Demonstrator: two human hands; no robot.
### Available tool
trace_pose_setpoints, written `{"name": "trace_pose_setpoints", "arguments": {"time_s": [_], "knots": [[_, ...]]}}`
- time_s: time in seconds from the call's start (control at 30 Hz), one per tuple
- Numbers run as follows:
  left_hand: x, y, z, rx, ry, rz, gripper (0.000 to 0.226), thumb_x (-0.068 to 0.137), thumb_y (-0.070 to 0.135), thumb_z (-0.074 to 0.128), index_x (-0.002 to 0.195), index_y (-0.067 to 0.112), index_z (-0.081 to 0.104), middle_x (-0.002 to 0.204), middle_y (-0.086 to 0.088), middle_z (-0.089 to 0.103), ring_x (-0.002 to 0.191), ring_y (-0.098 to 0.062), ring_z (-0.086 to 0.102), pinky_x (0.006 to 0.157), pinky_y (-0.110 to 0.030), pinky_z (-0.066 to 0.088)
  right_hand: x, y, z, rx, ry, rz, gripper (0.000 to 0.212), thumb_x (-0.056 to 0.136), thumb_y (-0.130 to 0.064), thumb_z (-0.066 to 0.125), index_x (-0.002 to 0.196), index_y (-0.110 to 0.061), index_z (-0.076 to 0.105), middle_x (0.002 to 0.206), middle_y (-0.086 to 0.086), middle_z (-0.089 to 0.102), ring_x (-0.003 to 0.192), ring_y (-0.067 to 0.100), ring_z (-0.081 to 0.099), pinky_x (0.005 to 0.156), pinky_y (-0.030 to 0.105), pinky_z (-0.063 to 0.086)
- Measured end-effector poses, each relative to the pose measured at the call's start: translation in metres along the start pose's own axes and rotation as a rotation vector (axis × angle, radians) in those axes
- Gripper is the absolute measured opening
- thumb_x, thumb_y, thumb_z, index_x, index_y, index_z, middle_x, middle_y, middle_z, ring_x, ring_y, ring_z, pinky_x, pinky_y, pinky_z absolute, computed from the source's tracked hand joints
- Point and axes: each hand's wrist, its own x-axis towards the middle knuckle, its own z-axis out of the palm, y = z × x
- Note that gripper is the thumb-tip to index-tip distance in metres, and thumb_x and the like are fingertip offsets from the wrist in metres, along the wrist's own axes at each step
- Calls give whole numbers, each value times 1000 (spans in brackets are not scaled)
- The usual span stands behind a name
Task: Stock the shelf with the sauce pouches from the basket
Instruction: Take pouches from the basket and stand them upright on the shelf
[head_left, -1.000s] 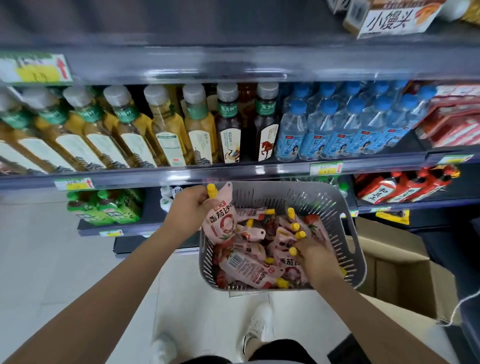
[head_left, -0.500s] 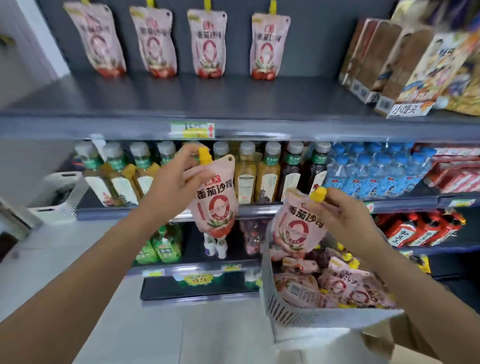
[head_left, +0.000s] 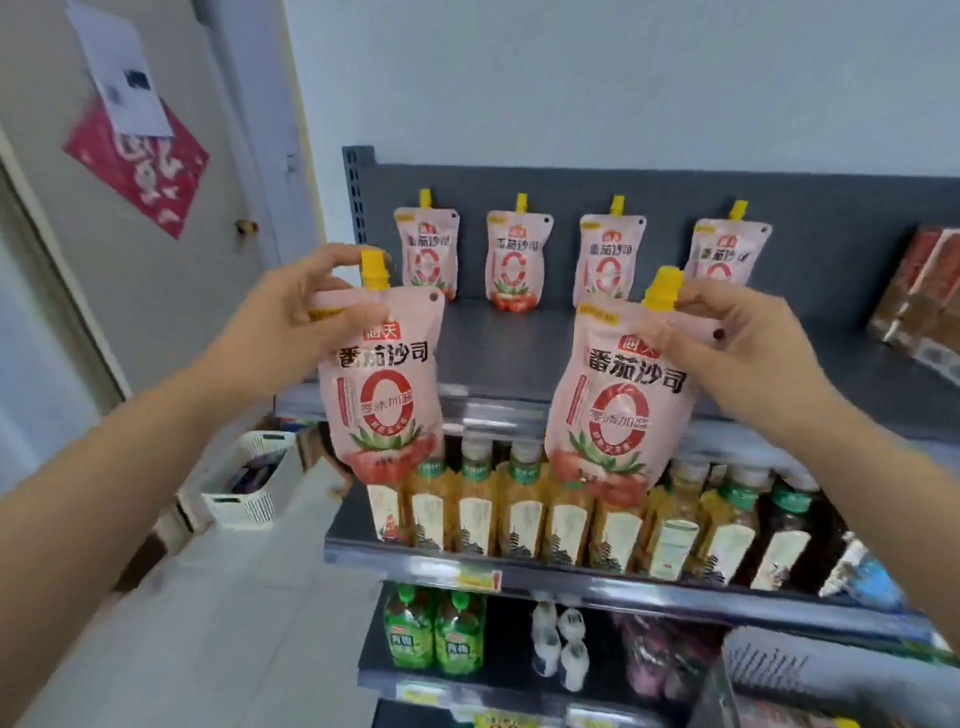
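Top shelf (head_left: 519, 358), dark grey: four sauce pouches (head_left: 518, 260) stood upright in a row against the back panel, spaced apart, yellow spouts up. Cartons (head_left: 919, 291) leaned at its right end. Middle shelf (head_left: 571, 569): a packed row of amber tea bottles (head_left: 519, 514), with darker bottles (head_left: 784, 535) to their right. Lower shelf (head_left: 467, 686): green bottles (head_left: 436, 631), with small white bottles (head_left: 558, 644) beside them.

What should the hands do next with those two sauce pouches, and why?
Probably reach forward and stand both on the top shelf. The left hand grips the left pouch, the right hand the right pouch, and bare shelf lies in front of the back row.
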Motion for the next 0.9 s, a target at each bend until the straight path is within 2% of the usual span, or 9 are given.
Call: {"name": "trace_pose_setpoints", "arguments": {"time_s": [0.07,0.13,0.2,0.33,0.47,0.6,0.77,0.83,0.9], "knots": [[30,-6,-16,32,-9,11,32,82,19,67,114,22,61,95,-10,71,78,-19,72,63,-33,58,33,-2,8,0,-10,-45,18,84,-18,67,85,-36,63,81,-25,69,77,-11,64,66,7,50],[61,-16,-27,41,14,8,30,82,20,67,111,16,63,94,-5,73,77,-13,72,64,-24,57,66,2,15,-3,-6,-79,18,85,-17,67,86,-34,64,90,-15,70,79,-1,67,70,17,55],[93,-26,-33,56,41,-4,30,82,23,68,109,10,65,93,0,74,79,-11,72,69,-23,58,97,9,24,-1,-1,-102,20,86,-13,67,86,-33,65,84,-14,72,77,3,67,72,25,57],[157,-52,-29,64,37,6,12,84,20,68,94,14,65,86,4,74,75,-7,70,68,-20,56,150,25,45,7,-22,-145,22,86,-13,67,85,-35,64,77,-31,68,75,-9,65,68,8,52],[207,-83,-15,108,-27,-1,12,85,16,67,96,14,65,95,-5,72,78,-7,70,71,-20,58,185,52,68,-35,-54,-142,19,84,-16,68,85,-34,63,75,-31,67,72,-9,64,63,6,49],[240,-113,-6,139,-119,-29,17,86,19,67,103,14,66,102,-2,72,86,-5,69,77,-21,57,205,71,84,-94,-81,-107,12,85,-21,67,86,-32,62,75,-33,66,76,-17,61,61,0,43],[269,-134,-8,140,-193,-16,16,86,22,67,101,17,67,100,1,72,92,-12,69,82,-30,56,221,81,100,-151,-89,-62,9,84,-26,67,93,-27,66,97,-15,69,91,-9,63,72,8,51],[278,-137,-8,127,-233,17,12,86,21,67,98,18,67,97,3,71,91,-11,68,80,-27,55,224,80,106,-161,-86,-55,10,84,-26,66,94,-27,66,102,-14,69,96,-6,62,75,9,50],[285,-138,-6,116,-264,59,12,87,19,66,98,15,66,95,6,70,88,-3,67,76,-18,54,225,77,114,-148,-97,-51,11,85,-25,66,92,-33,65,103,-14,69,97,-2,63,79,18,53]]}}
